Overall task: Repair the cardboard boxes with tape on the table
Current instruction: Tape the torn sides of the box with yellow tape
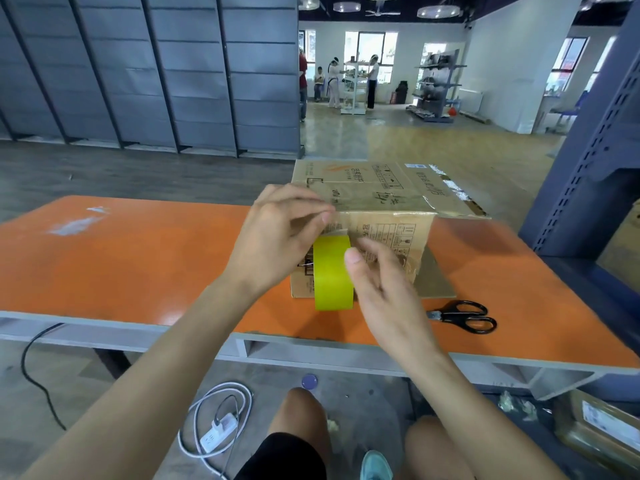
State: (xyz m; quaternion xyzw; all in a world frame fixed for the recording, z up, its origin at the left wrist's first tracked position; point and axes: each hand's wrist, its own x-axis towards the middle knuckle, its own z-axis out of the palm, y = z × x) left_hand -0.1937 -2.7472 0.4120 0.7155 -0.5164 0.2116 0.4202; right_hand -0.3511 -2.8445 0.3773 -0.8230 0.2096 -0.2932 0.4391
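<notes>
A brown cardboard box point(388, 199) with printed marks and old clear tape stands on the orange table point(138, 258). A yellow-green roll of tape point(332, 275) stands on edge against the box's near face. My left hand point(277, 237) pinches the loose end of the tape at the box's upper front edge, thumb and fingers curled together. My right hand point(384, 282) holds the roll from its right side, the thumb lying on the yellow rim. Part of the box's front face is hidden behind both hands.
Black-handled scissors point(464, 315) lie on the table to the right of the box. A flat piece of cardboard point(436, 278) lies under the box. A blue metal rack point(588, 161) rises at the right. Cables and a power strip point(218, 431) lie on the floor below.
</notes>
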